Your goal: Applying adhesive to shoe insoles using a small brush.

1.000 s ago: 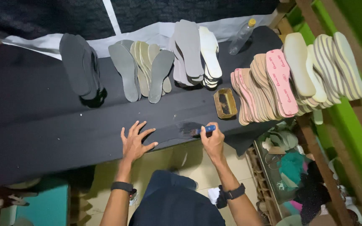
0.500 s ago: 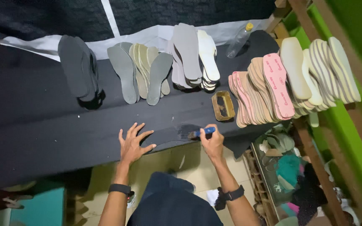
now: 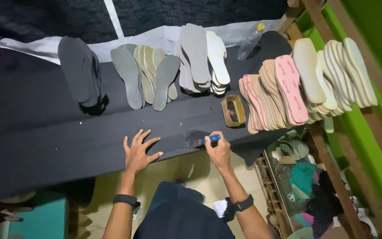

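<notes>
Brush work at the near edge of a black table.

Left hand lies flat with fingers spread, holding nothing, pressing a dark sole piece on the black table. Right hand is closed around a blue-handled brush, bristles on that piece. Beyond: a small rectangular tin, then fanned insole stacks.

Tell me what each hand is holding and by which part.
The right hand grips a small brush by its blue handle, bristles on the black sheet. The left hand holds nothing; it presses flat on the sheet.
</notes>
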